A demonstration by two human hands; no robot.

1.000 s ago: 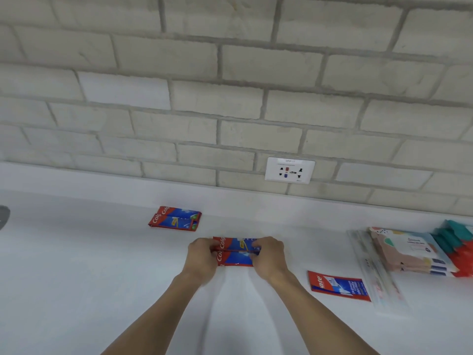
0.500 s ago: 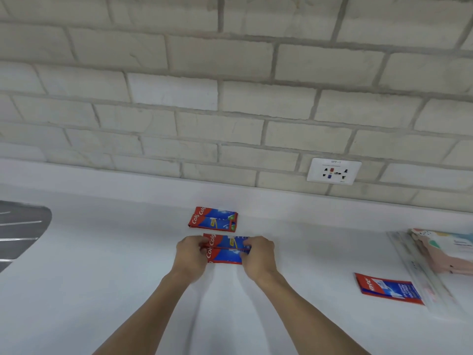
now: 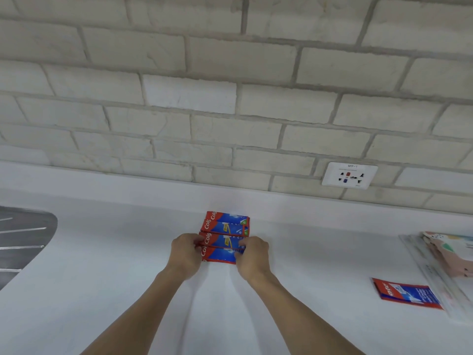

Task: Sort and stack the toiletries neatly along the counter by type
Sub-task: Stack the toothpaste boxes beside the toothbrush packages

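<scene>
Red and blue toothpaste boxes (image 3: 222, 248) lie between my hands at the centre of the white counter (image 3: 102, 278). My left hand (image 3: 184, 253) grips their left end and my right hand (image 3: 252, 256) grips their right end, fingers curled round the edges. Directly behind them, touching, lies another pair of toothpaste boxes (image 3: 226, 223) close to the back ledge. A single flat toothpaste box (image 3: 407, 293) lies alone at the right.
A clear flat pouch (image 3: 432, 275) and pink-patterned packs (image 3: 450, 252) lie at the far right edge. A dark sink (image 3: 23, 242) is at the left. A brick wall with a white power socket (image 3: 349, 175) rises behind the ledge.
Both hands have pushed the held boxes away from me until they meet the boxes near the ledge. The view has shifted left, showing more of the sink.
</scene>
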